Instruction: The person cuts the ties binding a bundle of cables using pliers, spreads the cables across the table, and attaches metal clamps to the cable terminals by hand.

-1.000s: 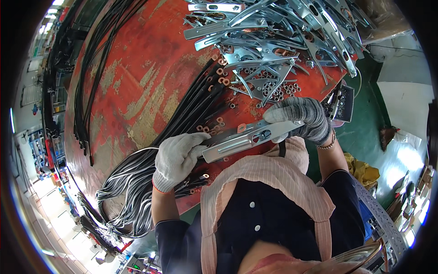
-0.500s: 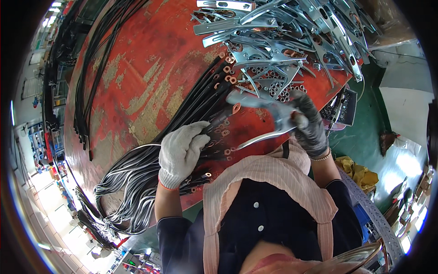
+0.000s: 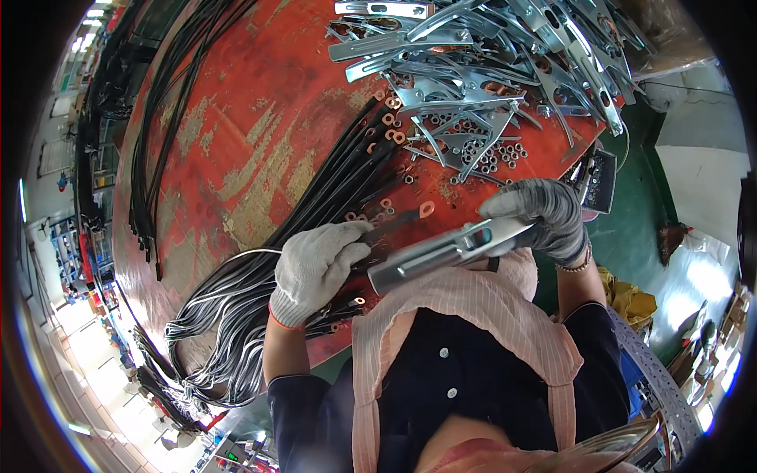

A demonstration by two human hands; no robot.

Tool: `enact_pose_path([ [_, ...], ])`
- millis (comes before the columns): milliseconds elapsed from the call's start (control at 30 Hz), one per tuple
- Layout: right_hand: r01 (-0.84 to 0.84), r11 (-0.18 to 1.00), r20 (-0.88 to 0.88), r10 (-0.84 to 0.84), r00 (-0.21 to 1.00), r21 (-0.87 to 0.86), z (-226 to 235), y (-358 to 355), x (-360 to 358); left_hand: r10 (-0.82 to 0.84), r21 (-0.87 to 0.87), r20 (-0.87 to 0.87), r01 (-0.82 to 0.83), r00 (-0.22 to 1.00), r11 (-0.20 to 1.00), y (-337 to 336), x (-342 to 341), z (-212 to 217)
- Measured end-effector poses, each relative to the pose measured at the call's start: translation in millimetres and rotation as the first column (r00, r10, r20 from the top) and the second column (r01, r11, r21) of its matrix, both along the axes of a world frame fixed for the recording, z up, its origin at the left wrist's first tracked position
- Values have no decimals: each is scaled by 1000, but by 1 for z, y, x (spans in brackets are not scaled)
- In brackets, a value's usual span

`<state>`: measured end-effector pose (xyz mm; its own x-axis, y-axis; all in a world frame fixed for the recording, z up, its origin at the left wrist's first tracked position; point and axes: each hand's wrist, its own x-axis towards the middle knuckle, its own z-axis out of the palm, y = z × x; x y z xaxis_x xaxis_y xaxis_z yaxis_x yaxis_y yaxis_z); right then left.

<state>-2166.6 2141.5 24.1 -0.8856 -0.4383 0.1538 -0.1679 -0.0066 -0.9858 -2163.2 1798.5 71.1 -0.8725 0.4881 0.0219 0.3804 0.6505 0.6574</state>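
Observation:
My left hand (image 3: 315, 264), in a white glove, pinches a black cable (image 3: 388, 224) whose copper ring end points right. My right hand (image 3: 538, 216), in a grey glove, grips a long silver metal clamp arm (image 3: 441, 252) that lies across in front of my chest. The cable's copper end sits just above the clamp arm. Both hands hover over the near edge of the worn red table (image 3: 252, 134).
A bundle of black cables with copper ends (image 3: 260, 292) runs from the table's middle down over its left edge. A heap of silver clamp parts (image 3: 505, 55) and loose nuts (image 3: 489, 154) fills the far right. More black cables (image 3: 154, 158) lie at the left.
My right hand reached out to the parts heap and came back holding a clamp arm. My left hand took up a black cable from the bundle and raised its copper end.

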Motion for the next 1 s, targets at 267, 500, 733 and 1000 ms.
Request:
enact_pose_path([
  [267,35,977,-488,74,870,211,5,-18,-25,-116,-50,27,117,993,992,-8,4,4],
  [500,-215,967,-479,256,839,140,-7,-76,-27,-174,44,60,172,983,984,-13,7,5],
  [733,-181,983,-53,180,982,-20,-22,-75,-20,83,29,48,-85,995,996,-38,18,-5],
  [1000,-118,993,120,119,986,-15,-18,-74,-14,176,54,-119,-171,977,984,-36,26,-13],
])
